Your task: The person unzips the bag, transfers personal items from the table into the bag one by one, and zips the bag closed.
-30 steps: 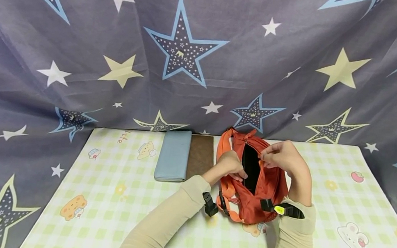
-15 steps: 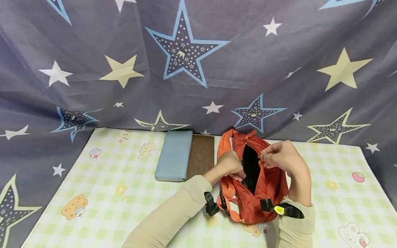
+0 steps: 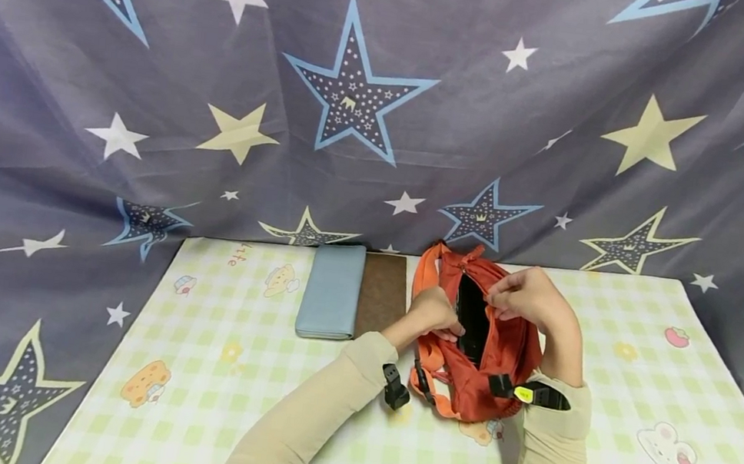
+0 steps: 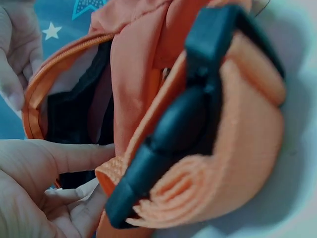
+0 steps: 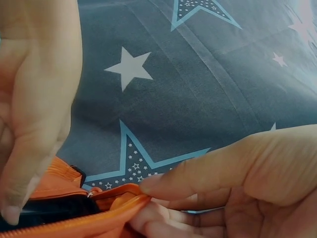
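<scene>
A red-orange waist bag [image 3: 508, 357] lies on the table with its zipped mouth spread apart. My left hand [image 3: 433, 313] pinches the left edge of that mouth between thumb and fingers. On the opposite side, my right hand [image 3: 531, 296] pinches the zip edge [image 5: 106, 220], holding it away. Inside, a dark glossy thing [image 5: 44, 210] shows; its kind cannot be told. An orange strap [image 4: 247, 134] with a black buckle [image 4: 178, 121] hangs beside my left fingers.
Left of the bag, a light blue zip wallet [image 3: 332, 289] lies partly over or against a flat brown thing [image 3: 382, 295]. The checked tablecloth [image 3: 240, 394] spreads in front, and a starred grey curtain [image 3: 377, 194] stands along the back edge.
The head view has shifted slightly. Both hands keep their hold on the bag's edges, and a shiny patch inside the mouth shows more clearly.
</scene>
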The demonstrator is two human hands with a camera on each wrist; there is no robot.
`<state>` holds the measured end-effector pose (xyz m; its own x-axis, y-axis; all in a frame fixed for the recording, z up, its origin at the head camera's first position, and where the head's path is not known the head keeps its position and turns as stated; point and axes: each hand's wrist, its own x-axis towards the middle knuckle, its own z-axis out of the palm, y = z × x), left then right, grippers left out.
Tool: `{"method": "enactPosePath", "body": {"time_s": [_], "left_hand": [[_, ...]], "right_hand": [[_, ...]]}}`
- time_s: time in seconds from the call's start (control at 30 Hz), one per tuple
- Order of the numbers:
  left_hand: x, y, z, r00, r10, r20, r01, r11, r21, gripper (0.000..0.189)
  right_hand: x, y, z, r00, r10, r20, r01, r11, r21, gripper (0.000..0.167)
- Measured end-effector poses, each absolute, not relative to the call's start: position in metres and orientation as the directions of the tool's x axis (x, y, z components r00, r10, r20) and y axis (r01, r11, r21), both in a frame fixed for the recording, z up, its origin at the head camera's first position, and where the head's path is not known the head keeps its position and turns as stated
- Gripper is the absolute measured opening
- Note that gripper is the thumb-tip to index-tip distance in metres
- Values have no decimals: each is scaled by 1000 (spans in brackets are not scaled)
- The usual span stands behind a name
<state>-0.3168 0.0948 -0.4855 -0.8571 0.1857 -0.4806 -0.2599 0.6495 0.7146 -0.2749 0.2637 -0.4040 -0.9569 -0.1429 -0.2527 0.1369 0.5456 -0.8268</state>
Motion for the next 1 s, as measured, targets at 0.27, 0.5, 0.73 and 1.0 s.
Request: {"method": "enactPosePath", "body": {"time_s": [0.27, 0.5, 0.73, 1.0], "left_hand": [[-290, 82, -468, -872, 264, -411, -248, 487, 838, 12], [-279, 63, -450, -763, 413, -498, -318, 431, 845, 18], [-268, 54, -445, -677, 452, -581, -366, 478, 798, 24], [-241, 56, -454, -692, 491, -530, -254, 522, 815, 16]], "right_hand": [[-271, 265, -402, -962, -125, -244, 124, 593, -795, 20], [-281, 265, -393, -951, -170, -256, 72, 686, -724, 18], [-317, 259, -376, -942, -196, -272, -64, 900, -430, 25], [-357, 259, -388, -885, -465, -40, -417, 826, -379, 12]]}}
